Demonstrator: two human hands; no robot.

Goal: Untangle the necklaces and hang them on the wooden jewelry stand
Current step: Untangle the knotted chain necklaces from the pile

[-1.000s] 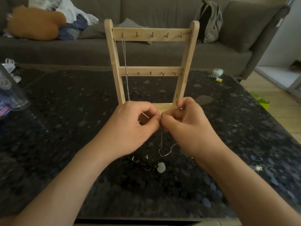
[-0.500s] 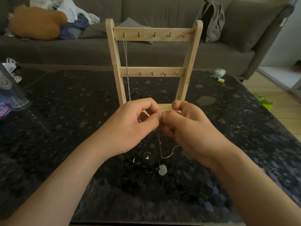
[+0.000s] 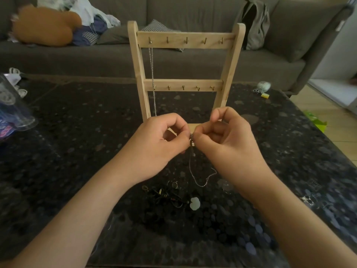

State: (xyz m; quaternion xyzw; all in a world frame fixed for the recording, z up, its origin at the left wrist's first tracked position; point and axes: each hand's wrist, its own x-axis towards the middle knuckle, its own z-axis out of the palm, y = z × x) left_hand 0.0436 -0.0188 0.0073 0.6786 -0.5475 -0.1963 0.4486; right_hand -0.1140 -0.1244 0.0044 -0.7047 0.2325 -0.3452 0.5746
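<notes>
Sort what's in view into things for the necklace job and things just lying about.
For the job: wooden stand, hanging chain on its top rail, thin chain pinched by left hand and right hand, dark tangle with pale pendant.
Lying about: backpack, orange cushion, clear plastic container, yellow block.

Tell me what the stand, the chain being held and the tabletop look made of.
Pale ladder-shaped jewelry stand: light wood, matte tan surface, seemingly unpainted. Thin silvery chain: likely metal, fine glinting links. Dark speckled tabletop: polished stone, perhaps granite, judging by the flecks and sheen.
</notes>
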